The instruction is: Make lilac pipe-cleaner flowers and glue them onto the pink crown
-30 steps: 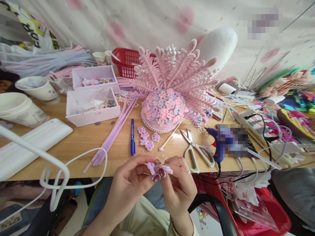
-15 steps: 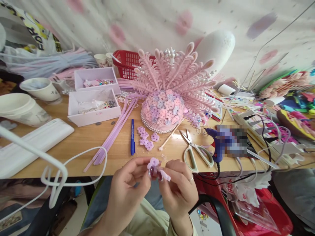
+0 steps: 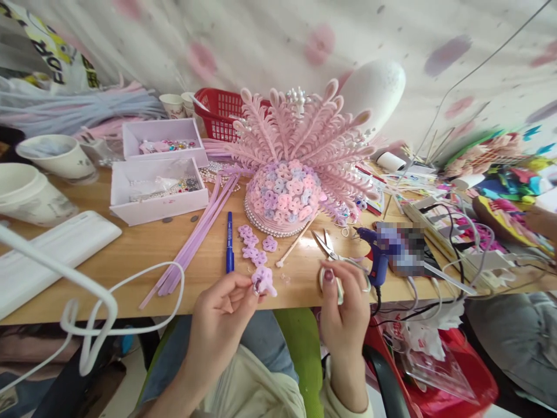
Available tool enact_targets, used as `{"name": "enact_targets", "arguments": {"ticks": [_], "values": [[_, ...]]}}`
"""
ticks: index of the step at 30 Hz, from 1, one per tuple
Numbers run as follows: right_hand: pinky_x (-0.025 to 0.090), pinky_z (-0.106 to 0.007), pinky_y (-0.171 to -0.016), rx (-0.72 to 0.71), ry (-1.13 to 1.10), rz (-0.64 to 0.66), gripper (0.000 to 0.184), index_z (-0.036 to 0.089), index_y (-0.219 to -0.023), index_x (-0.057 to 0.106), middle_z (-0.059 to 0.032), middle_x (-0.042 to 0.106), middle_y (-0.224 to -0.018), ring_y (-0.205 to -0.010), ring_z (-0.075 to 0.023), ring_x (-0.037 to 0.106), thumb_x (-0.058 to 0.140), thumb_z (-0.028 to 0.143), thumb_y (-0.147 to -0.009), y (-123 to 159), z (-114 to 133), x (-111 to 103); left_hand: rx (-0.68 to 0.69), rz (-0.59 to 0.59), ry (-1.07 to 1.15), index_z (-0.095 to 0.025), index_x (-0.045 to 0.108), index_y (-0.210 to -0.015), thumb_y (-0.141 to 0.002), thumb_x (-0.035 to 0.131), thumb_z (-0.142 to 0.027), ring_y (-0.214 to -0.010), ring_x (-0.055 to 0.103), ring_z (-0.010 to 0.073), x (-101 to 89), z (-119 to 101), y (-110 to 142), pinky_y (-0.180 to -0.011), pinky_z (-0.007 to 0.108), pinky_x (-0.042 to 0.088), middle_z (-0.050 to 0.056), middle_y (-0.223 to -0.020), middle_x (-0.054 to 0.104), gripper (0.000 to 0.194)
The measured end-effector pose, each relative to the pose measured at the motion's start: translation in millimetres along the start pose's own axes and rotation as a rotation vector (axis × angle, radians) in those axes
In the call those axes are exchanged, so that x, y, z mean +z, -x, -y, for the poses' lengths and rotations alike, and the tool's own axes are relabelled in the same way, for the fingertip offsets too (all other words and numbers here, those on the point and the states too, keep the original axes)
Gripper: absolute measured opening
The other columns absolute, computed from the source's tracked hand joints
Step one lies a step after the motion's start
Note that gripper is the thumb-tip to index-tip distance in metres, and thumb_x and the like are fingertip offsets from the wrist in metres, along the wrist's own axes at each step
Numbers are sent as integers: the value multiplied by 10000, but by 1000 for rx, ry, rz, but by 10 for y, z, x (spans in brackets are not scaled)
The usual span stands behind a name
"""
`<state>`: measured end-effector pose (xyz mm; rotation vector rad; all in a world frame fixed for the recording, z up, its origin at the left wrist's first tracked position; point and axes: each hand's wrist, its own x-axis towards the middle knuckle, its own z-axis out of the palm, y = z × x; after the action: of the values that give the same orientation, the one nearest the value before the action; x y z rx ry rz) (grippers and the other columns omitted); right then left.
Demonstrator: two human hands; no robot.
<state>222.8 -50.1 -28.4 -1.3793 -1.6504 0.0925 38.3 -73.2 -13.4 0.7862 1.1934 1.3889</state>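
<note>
My left hand pinches a small lilac fuzzy flower between thumb and fingertips, just above the table's front edge. Over the handles of the scissors, my right hand is curled, with its thumb and index finger at the near handle loop. The blades lie on the table and point away from me. Several loose lilac flowers lie beyond my left hand, beside a blue marker pen. Behind them stands a pink headpiece covered in pastel flowers, with fuzzy pink plumes.
A purple glue gun with cables lies right of the scissors. Lilac fuzzy stems, two white boxes of beads and a white cable are at left. A thin stick lies near the headpiece. Another person's arm shows at far right.
My right hand has let go of the lilac flower and moved right to the scissors' handles. My left hand keeps the flower. The view has shifted slightly.
</note>
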Motion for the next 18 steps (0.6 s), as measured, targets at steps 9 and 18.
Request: {"name": "enact_targets", "arguments": {"ticks": [9,18], "values": [[474,-548,-922,214,609,136,348,108,-1185,569,-250,632,-1191,-1119,-399,595,503,283,-891,34,-382,-93,-174,19,274,-169,590,-630,-709,841,-318,-722,767,202,-88,81,-64,-674,282,639,60,-860,793,303],[511,-407,-699,575,295,219,263,218,-899,586,-105,719,-859,-784,-309,686,617,477,-860,-59,-247,-399,-203,2,357,-162,583,-596,-667,837,-231,-793,776,224,-167,73,-95,-637,263,634,82,-966,808,272]]}}
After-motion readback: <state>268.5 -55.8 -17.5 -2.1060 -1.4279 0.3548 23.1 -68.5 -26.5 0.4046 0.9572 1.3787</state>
